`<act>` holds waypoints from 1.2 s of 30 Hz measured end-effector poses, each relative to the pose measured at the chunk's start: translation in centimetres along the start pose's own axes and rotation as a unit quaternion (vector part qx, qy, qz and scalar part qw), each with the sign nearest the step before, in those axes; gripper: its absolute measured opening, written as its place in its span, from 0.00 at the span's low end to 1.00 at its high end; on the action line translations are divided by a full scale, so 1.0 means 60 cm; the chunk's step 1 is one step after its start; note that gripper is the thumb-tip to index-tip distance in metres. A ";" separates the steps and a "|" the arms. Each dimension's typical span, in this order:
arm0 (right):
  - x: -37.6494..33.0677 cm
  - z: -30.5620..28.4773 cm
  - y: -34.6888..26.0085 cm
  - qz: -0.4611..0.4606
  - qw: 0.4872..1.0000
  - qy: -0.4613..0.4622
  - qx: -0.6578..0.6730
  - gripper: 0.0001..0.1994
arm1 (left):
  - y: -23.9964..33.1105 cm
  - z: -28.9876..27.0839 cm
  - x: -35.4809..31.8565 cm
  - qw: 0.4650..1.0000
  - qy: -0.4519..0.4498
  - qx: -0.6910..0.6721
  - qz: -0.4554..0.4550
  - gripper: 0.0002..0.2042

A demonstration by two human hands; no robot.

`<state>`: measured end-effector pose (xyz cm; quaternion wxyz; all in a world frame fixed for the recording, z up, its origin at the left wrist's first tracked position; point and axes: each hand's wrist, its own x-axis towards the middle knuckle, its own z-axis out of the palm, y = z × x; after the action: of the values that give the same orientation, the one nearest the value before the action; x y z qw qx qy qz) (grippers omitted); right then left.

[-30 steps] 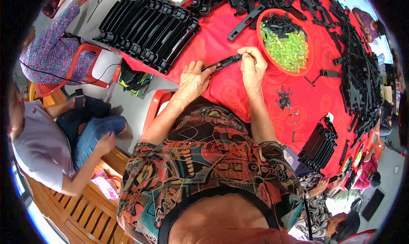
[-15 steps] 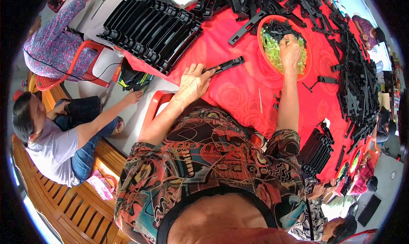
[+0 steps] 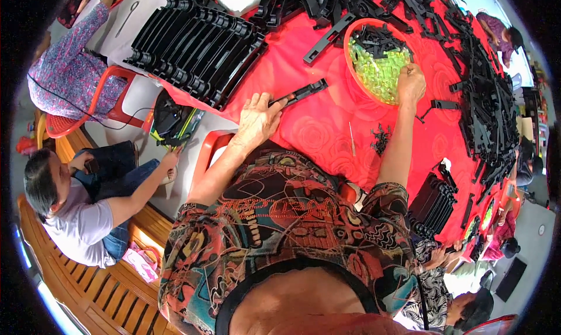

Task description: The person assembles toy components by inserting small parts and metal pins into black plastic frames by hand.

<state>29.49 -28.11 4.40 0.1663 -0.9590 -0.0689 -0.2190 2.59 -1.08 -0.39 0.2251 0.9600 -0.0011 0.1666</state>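
My left hand is closed around the near end of a slim black plastic strip, which points away to the right just above the red tablecloth. To the right, an orange-rimmed round basket holds translucent yellow-green pieces and, at its far side, small black pieces. Over that basket's right edge is my right hand, its fingers pinched together. Whatever they hold is too small or hidden to make out.
Rows of long black parts stand at the back left. A large heap of black strips covers the right side. Near me lie a thin pointed tool and small black bits. A person sits at the left.
My right hand has come up out of the middle of the basket and moved right to its edge. My left hand keeps hold of the black strip. The seated person's arm has lowered.
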 end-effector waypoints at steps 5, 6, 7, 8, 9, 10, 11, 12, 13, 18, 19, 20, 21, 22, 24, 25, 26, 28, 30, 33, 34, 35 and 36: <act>0.007 -0.002 0.015 -0.018 0.995 0.070 0.064 0.08 | 0.008 -0.011 0.005 1.000 -0.011 0.013 -0.007 0.19; 0.014 -0.003 0.022 -0.018 0.995 0.072 0.062 0.08 | 0.008 -0.010 0.004 1.000 -0.011 0.012 -0.005 0.19; 0.025 -0.004 0.035 -0.024 0.993 0.101 0.059 0.08 | 0.007 -0.007 0.004 1.000 -0.007 0.009 -0.006 0.19; 0.035 -0.005 0.048 -0.028 0.990 0.130 0.056 0.08 | 0.005 -0.006 0.002 1.000 -0.005 0.007 -0.007 0.19; 0.047 -0.005 0.062 -0.001 0.991 0.130 0.021 0.08 | 0.004 -0.005 0.002 1.000 -0.005 0.006 -0.006 0.19; 0.055 -0.003 0.073 0.000 0.991 0.132 0.020 0.08 | 0.002 -0.003 0.001 1.000 0.002 0.007 -0.002 0.19; 0.062 -0.005 0.081 0.005 0.993 0.120 -0.011 0.08 | 0.002 -0.002 0.002 1.000 0.010 0.008 0.001 0.19; 0.068 -0.006 0.086 0.010 0.993 0.107 -0.041 0.07 | 0.001 -0.002 0.002 1.000 0.011 0.006 0.002 0.19; 0.075 -0.003 0.089 0.009 0.993 0.108 -0.043 0.07 | 0.001 -0.003 0.002 1.000 0.005 0.008 0.001 0.20; 0.104 0.031 0.093 0.000 0.996 -0.002 -0.089 0.12 | 0.001 -0.003 0.000 1.000 0.002 0.016 -0.001 0.21; 0.103 0.035 0.094 -0.001 0.996 -0.002 -0.088 0.12 | 0.002 -0.002 0.000 1.000 0.002 0.014 -0.001 0.21; 0.104 0.039 0.090 0.005 0.995 -0.009 -0.098 0.13 | 0.001 -0.003 0.001 1.000 0.003 0.014 -0.003 0.20; 0.105 0.042 0.085 0.011 0.994 -0.016 -0.108 0.14 | 0.001 -0.002 0.001 1.000 0.004 0.016 -0.004 0.20; 0.106 0.042 0.083 0.010 0.994 -0.016 -0.106 0.14 | 0.001 -0.001 0.002 1.000 -0.002 0.019 -0.006 0.20; 0.107 0.033 0.074 0.024 0.992 -0.035 -0.122 0.15 | 0.003 -0.002 -0.001 1.000 -0.008 0.024 -0.012 0.20; 0.109 0.032 0.068 0.022 0.992 -0.036 -0.121 0.15 | 0.004 -0.005 -0.001 1.000 -0.014 0.022 -0.016 0.20; 0.111 0.028 0.066 0.012 0.990 -0.056 -0.130 0.16 | 0.005 -0.006 -0.001 0.999 -0.020 0.020 -0.019 0.20; 0.114 0.024 0.064 0.001 0.987 -0.077 -0.141 0.18 | 0.007 -0.007 0.000 0.999 -0.017 0.021 -0.021 0.20; 0.118 0.023 0.068 -0.047 0.982 -0.075 -0.165 0.15 | 0.005 -0.005 0.000 0.999 -0.015 0.022 -0.022 0.20; 0.130 0.023 0.105 -0.100 0.973 -0.096 -0.186 0.11 | 0.002 0.000 0.000 1.000 -0.008 0.014 -0.012 0.19; 0.133 0.021 0.117 -0.097 0.972 -0.097 -0.188 0.11 | 0.002 -0.001 0.003 1.000 0.003 0.013 -0.001 0.19; 0.135 0.013 0.120 -0.122 0.973 -0.080 -0.180 0.11 | 0.004 -0.001 0.004 1.000 0.014 0.011 0.007 0.20; 0.136 0.004 0.122 -0.146 0.972 -0.062 -0.172 0.10 | 0.005 -0.001 0.004 1.000 0.012 0.008 0.008 0.20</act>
<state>38.39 -34.37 5.69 -0.0393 -0.9646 -0.1793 -0.1896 2.81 -1.30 -0.13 0.2161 0.9596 -0.0050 0.1800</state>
